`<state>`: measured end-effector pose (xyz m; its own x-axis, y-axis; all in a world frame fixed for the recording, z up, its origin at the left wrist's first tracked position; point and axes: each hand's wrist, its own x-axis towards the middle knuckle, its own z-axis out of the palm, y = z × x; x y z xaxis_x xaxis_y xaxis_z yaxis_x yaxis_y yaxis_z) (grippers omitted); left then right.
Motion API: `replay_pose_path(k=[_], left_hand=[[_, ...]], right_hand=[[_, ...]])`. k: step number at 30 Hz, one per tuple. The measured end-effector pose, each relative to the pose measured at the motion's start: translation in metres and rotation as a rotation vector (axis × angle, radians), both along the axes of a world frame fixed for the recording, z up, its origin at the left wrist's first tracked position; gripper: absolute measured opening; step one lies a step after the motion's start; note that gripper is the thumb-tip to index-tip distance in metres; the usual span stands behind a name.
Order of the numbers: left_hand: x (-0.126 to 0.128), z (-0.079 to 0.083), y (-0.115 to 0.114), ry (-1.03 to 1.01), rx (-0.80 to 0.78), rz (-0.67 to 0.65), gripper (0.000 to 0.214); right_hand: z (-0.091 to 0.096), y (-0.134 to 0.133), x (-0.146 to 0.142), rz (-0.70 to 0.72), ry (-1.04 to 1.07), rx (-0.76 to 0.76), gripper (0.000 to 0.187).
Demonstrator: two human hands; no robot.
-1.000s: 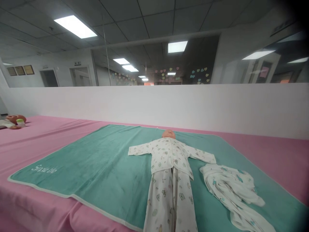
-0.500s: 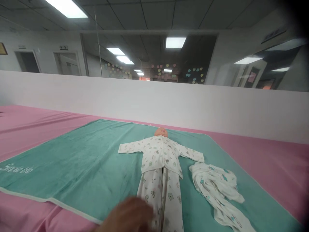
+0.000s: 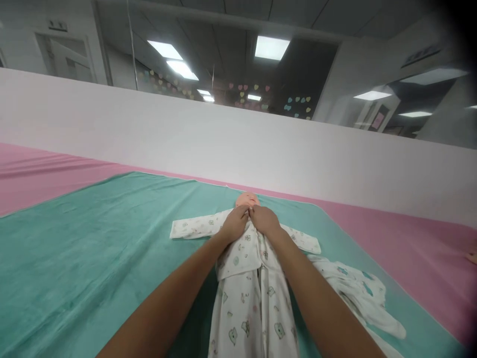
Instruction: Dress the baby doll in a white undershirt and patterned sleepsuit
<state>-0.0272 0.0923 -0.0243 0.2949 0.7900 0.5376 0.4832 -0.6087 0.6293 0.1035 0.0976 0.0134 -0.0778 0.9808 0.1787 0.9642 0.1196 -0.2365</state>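
Observation:
A baby doll (image 3: 244, 199) lies on its back, dressed in a white printed baby top (image 3: 238, 259) with both sleeves spread sideways. Matching white trousers (image 3: 238, 318) stretch toward me below it. At the top's neckline, just under the doll's chin, my left hand (image 3: 235, 223) and my right hand (image 3: 264, 220) meet, fingers pinched on the collar. The fingertips nearly touch each other, and my hands and forearms hide parts of the top's chest and sleeves.
Under the doll is a green blanket (image 3: 93, 258) on a pink padded surface (image 3: 402, 243). A crumpled white garment (image 3: 357, 288) lies to the right. Behind runs a low white wall (image 3: 167, 134) below a large mirror or window. Another person's fingers (image 3: 472, 256) show at the right edge.
One blurred hand was low at the front; now both my hands reach forward and grip the collar. The view has tilted down and shifted slightly.

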Motion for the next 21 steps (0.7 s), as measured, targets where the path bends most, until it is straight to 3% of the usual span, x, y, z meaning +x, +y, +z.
replay_pose_path(k=[3,6,9,11,15,18,21], left_hand=[[-0.004,-0.003,0.000,0.021,0.000,-0.021,0.037],[-0.005,0.000,-0.002,0.055,-0.003,-0.012,0.038],[-0.003,0.002,-0.005,0.047,-0.010,0.034,0.040],[-0.003,0.001,-0.006,0.022,-0.007,0.025,0.040],[-0.006,-0.004,-0.005,-0.040,0.018,-0.033,0.036],[-0.006,-0.007,-0.005,-0.061,0.040,-0.053,0.033],[-0.004,-0.005,-0.007,-0.039,0.075,-0.055,0.030]], right_hand=[[-0.005,0.005,0.007,0.003,0.096,0.029,0.039],[-0.014,0.002,0.018,-0.100,0.183,0.057,0.042],[-0.021,-0.015,0.024,-0.189,0.273,0.110,0.041],[-0.021,-0.033,0.021,-0.167,0.311,0.144,0.042],[-0.013,-0.067,0.005,-0.072,0.172,0.091,0.040],[-0.011,-0.077,-0.002,-0.126,0.127,0.101,0.032],[-0.020,-0.079,0.010,-0.194,0.215,0.189,0.027]])
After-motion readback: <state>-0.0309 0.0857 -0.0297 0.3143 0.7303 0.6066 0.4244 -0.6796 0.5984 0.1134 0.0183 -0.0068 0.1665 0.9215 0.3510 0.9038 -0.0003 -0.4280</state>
